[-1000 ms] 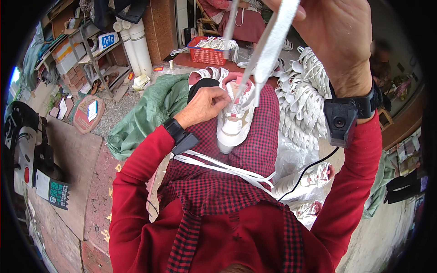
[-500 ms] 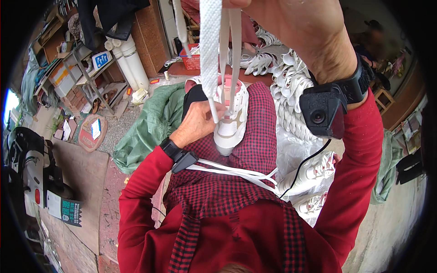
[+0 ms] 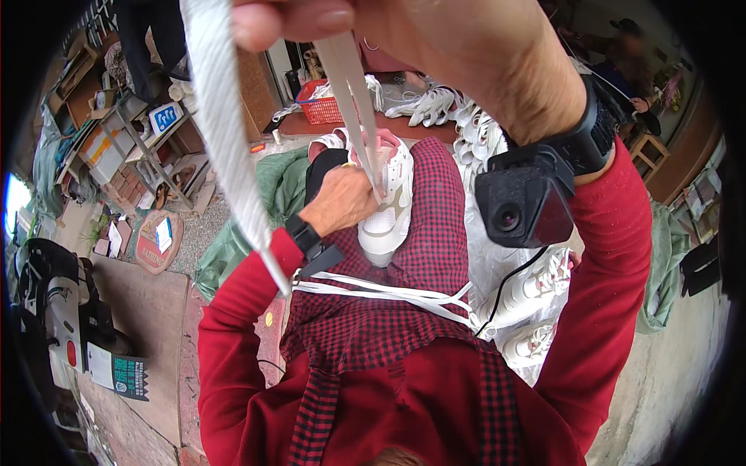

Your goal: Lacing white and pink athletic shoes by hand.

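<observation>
A white sneaker (image 3: 382, 234) with beige and pink parts rests on my lap, toe toward me. My right hand (image 3: 458, 58) is raised close to the camera, its fingers closed on a flat white shoelace (image 3: 350, 89). Two strands of the lace run down from that hand to the sneaker's eyelets. A loose lace end hangs large at the left, its tip in front of my left sleeve. My left hand (image 3: 342, 203) is closed at the sneaker's left side, by the eyelets; its fingertips are hidden. More white laces (image 3: 373, 293) lie across my checked apron (image 3: 427, 256).
Bundled white laces (image 3: 431, 106) and a red basket (image 3: 322, 109) lie beyond my knees. Laced sneakers (image 3: 536, 295) sit on plastic at my right. A green sack (image 3: 272, 190) is by my left leg. Another person (image 3: 625, 62) sits far right. A scooter (image 3: 66, 311) stands left.
My right hand has moved left and nearer the camera with the lace, and the loose end has swung left. My left hand has turned and closed tighter beside the eyelets.
</observation>
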Motion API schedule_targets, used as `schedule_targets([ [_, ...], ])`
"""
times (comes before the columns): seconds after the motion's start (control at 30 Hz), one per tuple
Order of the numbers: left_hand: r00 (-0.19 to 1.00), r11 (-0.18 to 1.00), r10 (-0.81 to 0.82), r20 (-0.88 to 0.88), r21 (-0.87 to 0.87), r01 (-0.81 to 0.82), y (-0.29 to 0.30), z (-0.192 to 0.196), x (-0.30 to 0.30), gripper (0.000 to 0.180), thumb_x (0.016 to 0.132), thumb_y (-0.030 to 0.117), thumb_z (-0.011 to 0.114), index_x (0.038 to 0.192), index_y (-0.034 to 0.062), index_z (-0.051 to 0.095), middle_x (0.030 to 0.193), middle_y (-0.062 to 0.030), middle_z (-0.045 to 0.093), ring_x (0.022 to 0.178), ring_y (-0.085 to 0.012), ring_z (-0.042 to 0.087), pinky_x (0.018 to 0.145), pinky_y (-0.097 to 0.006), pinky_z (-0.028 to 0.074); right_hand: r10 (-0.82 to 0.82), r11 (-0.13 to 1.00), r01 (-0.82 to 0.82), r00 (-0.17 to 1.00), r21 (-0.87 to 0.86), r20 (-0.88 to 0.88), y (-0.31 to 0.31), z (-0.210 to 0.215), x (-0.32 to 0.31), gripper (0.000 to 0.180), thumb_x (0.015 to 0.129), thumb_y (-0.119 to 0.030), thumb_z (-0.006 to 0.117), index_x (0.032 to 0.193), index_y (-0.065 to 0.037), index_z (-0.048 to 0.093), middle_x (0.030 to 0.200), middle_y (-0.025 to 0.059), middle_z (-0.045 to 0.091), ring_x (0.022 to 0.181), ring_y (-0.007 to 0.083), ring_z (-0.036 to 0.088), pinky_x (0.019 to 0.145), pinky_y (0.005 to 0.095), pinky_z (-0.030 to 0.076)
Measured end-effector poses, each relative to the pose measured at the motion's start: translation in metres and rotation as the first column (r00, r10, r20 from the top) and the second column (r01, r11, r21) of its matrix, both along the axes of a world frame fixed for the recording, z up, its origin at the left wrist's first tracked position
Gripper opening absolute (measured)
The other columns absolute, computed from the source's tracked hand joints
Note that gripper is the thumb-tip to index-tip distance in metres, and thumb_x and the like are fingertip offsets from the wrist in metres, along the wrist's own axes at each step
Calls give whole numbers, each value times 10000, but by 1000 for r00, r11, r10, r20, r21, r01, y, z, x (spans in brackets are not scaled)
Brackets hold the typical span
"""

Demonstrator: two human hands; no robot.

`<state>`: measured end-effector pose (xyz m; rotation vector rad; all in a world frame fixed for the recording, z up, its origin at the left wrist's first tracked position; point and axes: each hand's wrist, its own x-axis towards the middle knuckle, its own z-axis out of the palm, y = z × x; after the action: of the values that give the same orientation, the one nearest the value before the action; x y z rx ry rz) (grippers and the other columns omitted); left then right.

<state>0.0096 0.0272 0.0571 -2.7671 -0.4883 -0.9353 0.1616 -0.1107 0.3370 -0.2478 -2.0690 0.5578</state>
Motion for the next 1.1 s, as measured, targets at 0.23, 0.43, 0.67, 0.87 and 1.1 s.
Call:
schedule_targets([
  [0.23,792,560,536,293,-825,-74,20,-42,-82,312,912,173,454,731,2,643,618,-136,626,560,-259,605,546,-394,477,458,774,-560,818,-295,-349,47,-14,54,313,1040,-295,414,960,-39,575,660,4,509,624,131,562,493,215,369],
  [0.43,416,-92,815,402,-621,779,48,-53,-194,210,983,149,489,1151,37,545,859,-77,620,694,-169,611,616,-264,531,-303,912,198,915,-359,-265,40,-49,184,306,1035,-264,415,854,-45,528,630,-43,421,648,99,487,593,245,355],
  [0.67,540,679,733,414,-505,-533,50,-76,-205,373,844,163,690,1154,-8,571,1175,-223,621,1109,-355,594,966,-461,470,-843,300,828,-3,473,539,53,-206,264,227,875,-112,610,1047,33,641,888,188,691,842,391,667,767,456,517],
  [0.87,923,960,235,306,-222,-170,-29,3,-50,275,790,91,705,1030,61,574,1121,-156,593,1108,-359,537,988,-446,406,-654,757,543,625,364,426,54,-238,80,357,795,-97,695,1130,-2,614,1093,178,575,1052,350,563,938,420,460],
  [1.1,981,898,105,164,-439,-22,-14,-12,-21,178,859,116,649,957,-8,566,852,-173,586,795,-365,613,706,-417,495,-665,743,524,501,417,554,76,-261,40,286,742,-139,709,987,-5,647,1046,141,458,1043,317,465,796,453,411],
])
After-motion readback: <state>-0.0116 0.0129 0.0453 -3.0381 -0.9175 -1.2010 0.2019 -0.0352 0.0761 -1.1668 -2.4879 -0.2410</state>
